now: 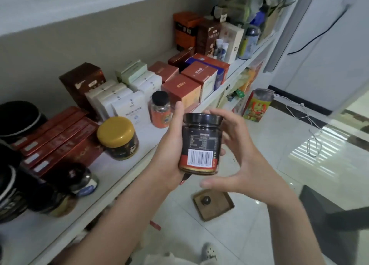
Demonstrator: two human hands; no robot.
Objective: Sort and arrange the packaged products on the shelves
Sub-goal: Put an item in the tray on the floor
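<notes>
Just off the shelf's front edge, over the floor, the left hand [169, 145] grips a dark jar [199, 143] from its left side, thumb lying up toward the black lid and palm wrapped behind the glass. The jar is held nearly upright, with its barcode label turned to the camera. The right hand [239, 155] is spread wide round the jar's right side. One fingertip sits at the lid's rim and the thumb hangs clear below the base. Whether the fingers behind the jar touch it is hidden.

This looks like the checking step: the label is being read to decide where the jar belongs.

On the shelf [139, 165] the nearest neighbours are a yellow-lidded jar [117, 138] and an orange bottle [159, 111] with a black cap, and bare shelf lies between and in front of them. Behind these stand white boxes [121, 103], and flat red cartons [58, 141] lie to the left. More dark jars sit at the far left, blurred.

The next move likely calls for carrying the jar left over the shelf edge and setting it down upright in that bare patch beside the other jars, label outward, without knocking the orange bottle.

Below the hands, a cardboard tray [213, 205] lies on the floor [259, 214].
</notes>
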